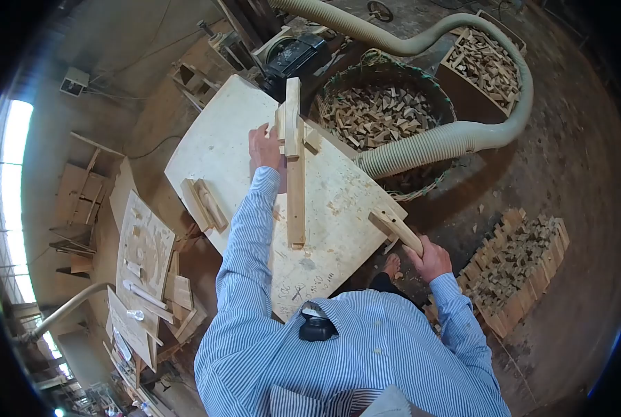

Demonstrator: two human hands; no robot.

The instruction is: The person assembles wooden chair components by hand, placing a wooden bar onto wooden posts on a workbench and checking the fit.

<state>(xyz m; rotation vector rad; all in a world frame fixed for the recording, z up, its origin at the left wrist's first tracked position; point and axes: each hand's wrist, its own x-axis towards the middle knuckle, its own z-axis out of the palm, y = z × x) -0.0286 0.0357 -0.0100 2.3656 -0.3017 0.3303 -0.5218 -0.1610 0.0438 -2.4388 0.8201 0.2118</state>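
Observation:
My left hand [264,147] is on the pale worktop [227,132], its fingers curled against the left side of a long upright wooden fence [294,174]. A small wooden block [280,121] sits at the fingertips, beside the fence; what the fingers hold is partly hidden. Out at the worktop's right corner, my right hand [430,258] is closed round the end of a wooden handle [397,229] that runs over the edge. Left of my forearm lies a pair of wooden strips [205,205].
Behind the worktop is a dark motor [296,55]. A ribbed hose [436,146] curves past a round basket [446,115] of wood offcuts. Further right stand a box [474,94] and a wood-walled pile [512,271] of offcuts. Boards [143,243] lie at left.

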